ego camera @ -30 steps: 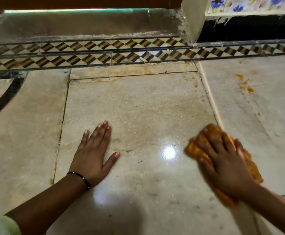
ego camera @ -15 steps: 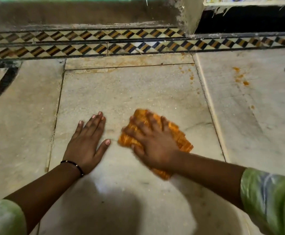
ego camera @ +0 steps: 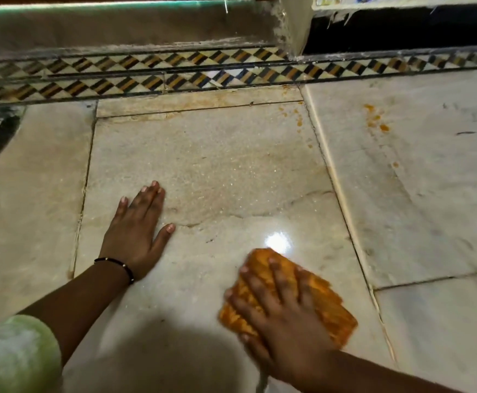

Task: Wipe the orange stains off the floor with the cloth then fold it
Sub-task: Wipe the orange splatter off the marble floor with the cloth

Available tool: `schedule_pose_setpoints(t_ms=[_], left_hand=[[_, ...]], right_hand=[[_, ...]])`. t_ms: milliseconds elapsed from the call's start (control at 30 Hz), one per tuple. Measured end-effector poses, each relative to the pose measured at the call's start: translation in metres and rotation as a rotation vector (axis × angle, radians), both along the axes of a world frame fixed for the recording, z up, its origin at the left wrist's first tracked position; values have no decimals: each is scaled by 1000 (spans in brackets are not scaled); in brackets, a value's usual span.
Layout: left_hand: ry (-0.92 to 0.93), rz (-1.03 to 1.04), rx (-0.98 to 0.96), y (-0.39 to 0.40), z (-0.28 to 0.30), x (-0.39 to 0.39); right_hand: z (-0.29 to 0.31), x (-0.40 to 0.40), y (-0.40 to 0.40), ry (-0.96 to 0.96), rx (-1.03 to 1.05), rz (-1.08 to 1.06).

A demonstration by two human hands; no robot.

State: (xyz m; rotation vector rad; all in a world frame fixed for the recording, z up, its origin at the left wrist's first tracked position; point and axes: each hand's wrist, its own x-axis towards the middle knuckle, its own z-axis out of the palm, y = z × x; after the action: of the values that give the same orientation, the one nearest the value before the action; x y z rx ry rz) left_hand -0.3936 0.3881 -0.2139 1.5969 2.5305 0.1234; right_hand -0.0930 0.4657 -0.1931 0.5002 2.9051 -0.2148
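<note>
- right hand (ego camera: 284,316) spread flat, pressing the orange cloth (ego camera: 325,304) onto the floor (ego camera: 231,171)
- left hand (ego camera: 135,231) flat on the floor, fingers straight
- orange stains (ego camera: 376,119) sit farther up, well apart from the cloth

Two hands of mine are on the floor (ego camera: 231,171): my left hand (ego camera: 135,236) at near left and my right hand (ego camera: 285,316) at near right. One orange cloth (ego camera: 325,304) lies under my right hand. One black bracelet (ego camera: 115,263) circles my left wrist. Two clusters of orange stains show far right: one (ego camera: 298,117) by the tile seam, one (ego camera: 376,119) further right. One patterned tile border (ego camera: 175,72) crosses the far side.
</note>
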Motion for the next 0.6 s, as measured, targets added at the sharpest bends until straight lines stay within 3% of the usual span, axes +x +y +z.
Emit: schedule_pose_setpoints(t_ms=[133,200,367,467,600], left_hand=[[3,13,-7,0,-1,1],[2,19,2,0,-2,2],[10,24,-12,1,-2,5],[24,5,-28,0,-3,9],[24,7,-9,3,-3,4]], right_hand=[[-1,-38,34,29,-45,310],[1,-44,75,58,-40,189],[7,5,150,31,-3,-409],[7,23,116,-11,19,-423],[6,-43,75,-16,-61,-193]])
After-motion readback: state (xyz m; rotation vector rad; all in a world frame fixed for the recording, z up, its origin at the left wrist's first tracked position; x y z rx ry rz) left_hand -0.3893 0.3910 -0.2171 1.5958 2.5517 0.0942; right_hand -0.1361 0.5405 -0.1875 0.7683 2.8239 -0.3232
